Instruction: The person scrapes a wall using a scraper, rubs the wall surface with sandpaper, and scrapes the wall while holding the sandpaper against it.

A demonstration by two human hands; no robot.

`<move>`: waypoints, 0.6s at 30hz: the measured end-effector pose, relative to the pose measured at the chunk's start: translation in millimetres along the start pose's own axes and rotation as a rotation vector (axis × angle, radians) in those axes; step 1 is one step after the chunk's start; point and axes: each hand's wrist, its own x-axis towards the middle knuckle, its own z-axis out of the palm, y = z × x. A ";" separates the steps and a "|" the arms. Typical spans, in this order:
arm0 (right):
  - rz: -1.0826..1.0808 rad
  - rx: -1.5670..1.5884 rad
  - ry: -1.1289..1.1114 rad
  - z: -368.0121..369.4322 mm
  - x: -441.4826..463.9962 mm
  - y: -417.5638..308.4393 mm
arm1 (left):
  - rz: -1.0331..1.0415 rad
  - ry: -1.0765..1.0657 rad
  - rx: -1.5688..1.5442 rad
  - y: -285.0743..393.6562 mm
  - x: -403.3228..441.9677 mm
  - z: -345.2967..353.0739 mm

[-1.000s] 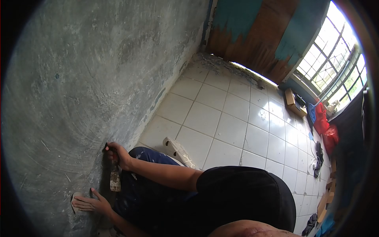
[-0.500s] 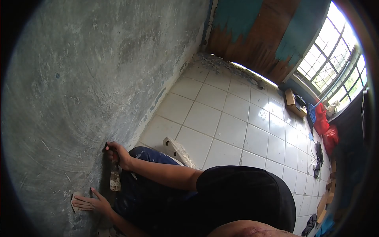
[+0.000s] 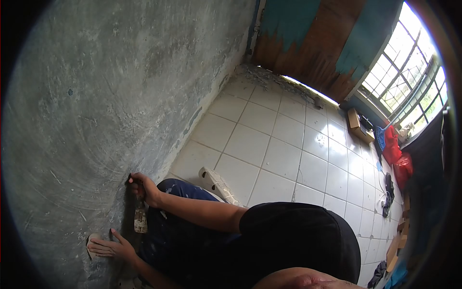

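Mid-left, R hand (image 3: 146, 190) clamped on paint scraper (image 3: 140, 223), prob. light, stiff; best held by handle. Lower left, L hand (image 3: 114, 248) flat, thumb apart, over pale pad (image 3: 94, 236) on wall (image 3: 96, 106).

Place: worn, home-like room | patchy wall (image 3: 120, 72) | tiled floor (image 3: 248, 137) | peeling door (image 3: 329, 29) | barred window (image 3: 402, 60)

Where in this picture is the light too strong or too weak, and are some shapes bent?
In the head view, the window is washed out and the floor shows glare; in the head view, the scraper sits in dimmer light; in the head view, the window also bows, within black corners.
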 end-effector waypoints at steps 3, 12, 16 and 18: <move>-0.008 0.004 0.031 2.4 -1.6 -0.8 | 0.001 0.001 0.006 0.0 -0.3 0.2; -0.015 0.029 0.015 2.8 -2.1 -1.5 | 0.002 0.007 0.010 0.6 0.3 0.0; -0.041 0.022 0.045 4.7 -1.6 0.0 | -0.004 -0.001 0.019 0.9 0.3 -0.9; -0.018 0.020 0.029 3.8 -3.9 -1.6 | -0.006 -0.002 0.022 0.9 -0.6 -0.5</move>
